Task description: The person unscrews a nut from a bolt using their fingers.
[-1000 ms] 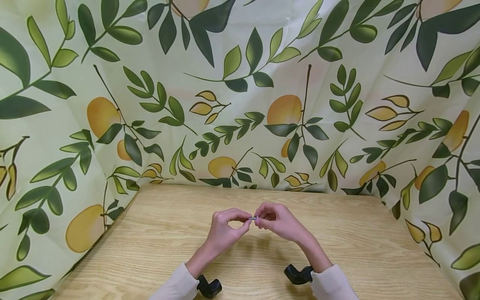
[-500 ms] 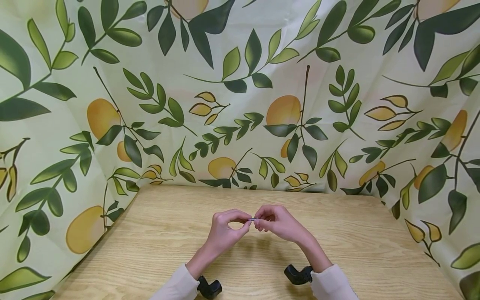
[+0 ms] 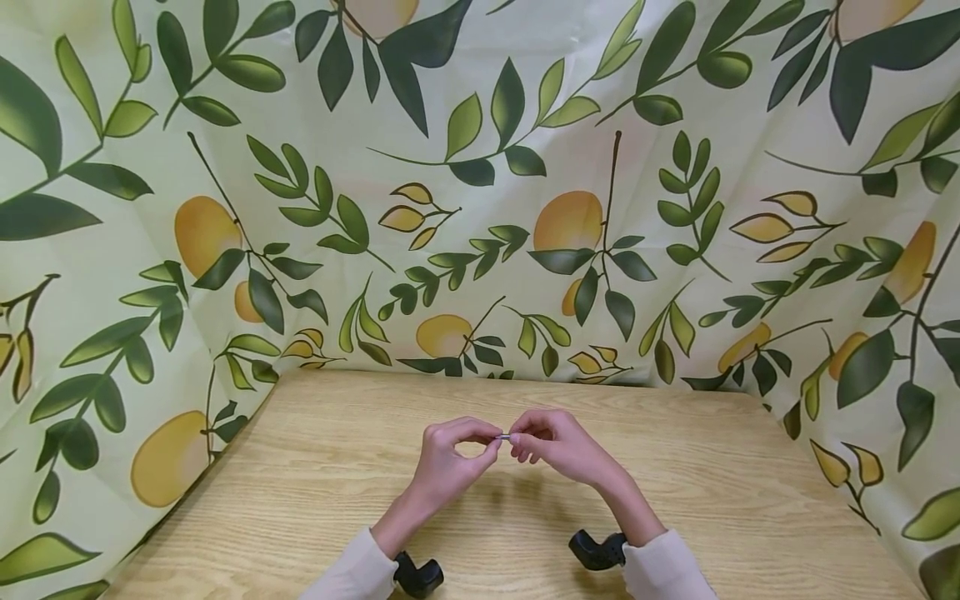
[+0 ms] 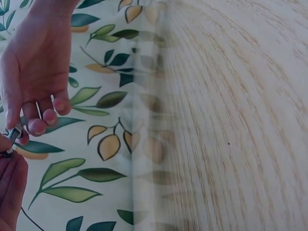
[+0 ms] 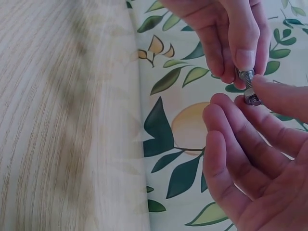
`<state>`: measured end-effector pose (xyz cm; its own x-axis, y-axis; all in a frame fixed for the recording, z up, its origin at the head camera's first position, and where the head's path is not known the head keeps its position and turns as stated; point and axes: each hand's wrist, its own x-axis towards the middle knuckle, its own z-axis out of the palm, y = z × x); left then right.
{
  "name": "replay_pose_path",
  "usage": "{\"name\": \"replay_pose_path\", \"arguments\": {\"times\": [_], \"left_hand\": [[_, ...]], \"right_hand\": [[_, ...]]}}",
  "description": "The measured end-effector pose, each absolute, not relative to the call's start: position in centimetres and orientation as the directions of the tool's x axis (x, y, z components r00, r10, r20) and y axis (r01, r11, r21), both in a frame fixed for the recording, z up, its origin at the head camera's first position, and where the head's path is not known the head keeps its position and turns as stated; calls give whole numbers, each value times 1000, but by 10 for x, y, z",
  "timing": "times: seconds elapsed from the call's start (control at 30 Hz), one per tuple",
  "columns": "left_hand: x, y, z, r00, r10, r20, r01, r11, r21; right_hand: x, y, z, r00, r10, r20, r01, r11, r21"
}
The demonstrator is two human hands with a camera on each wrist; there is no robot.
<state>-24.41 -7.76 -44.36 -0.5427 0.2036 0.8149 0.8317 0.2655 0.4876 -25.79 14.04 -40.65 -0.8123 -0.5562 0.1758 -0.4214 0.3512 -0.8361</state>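
A small silver metal bolt [image 5: 249, 80] spans the gap between the fingertips of both hands, above the table. My left hand [image 3: 452, 460] pinches one end of it between thumb and index finger. At the other end, my right hand [image 3: 558, 446] pinches a metal nut [image 5: 251, 98] on the thread between thumb and index finger. In the right wrist view the threaded shaft shows between the hands, and its tip appears in the nut's opening. Fingertips partly cover the end in the left hand. The other right fingers are loosely bent, holding nothing.
Beneath the hands lies a light wood-grain table [image 3: 337, 500]. A cloth [image 3: 480, 250] printed with leaves and oranges hangs behind it and at both sides. Black wrist mounts [image 3: 420, 575] stick out beside the pale sleeves [image 3: 352, 567].
Both hands stay almost in place around the bolt. The right thumb and fingers shift slightly at the nut end, and the visible bit of metal between the fingertips changes a little.
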Motion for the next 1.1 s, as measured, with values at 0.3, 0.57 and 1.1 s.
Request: {"name": "replay_pose_path", "arguments": {"times": [0.3, 0.57, 1.1], "left_hand": [[-244, -76, -444, -551, 206, 809, 826, 270, 494], [-244, -74, -443, -536, 195, 822, 834, 273, 479], [-243, -77, -444, -561, 183, 807, 816, 288, 502]], "right_hand": [[-257, 141, -408, -824, -535, 187, -414, 342, -844], [-257, 142, -409, -829, -517, 212, -428, 343, -836], [-259, 140, -407, -821, -533, 204, -433, 348, -832]]}}
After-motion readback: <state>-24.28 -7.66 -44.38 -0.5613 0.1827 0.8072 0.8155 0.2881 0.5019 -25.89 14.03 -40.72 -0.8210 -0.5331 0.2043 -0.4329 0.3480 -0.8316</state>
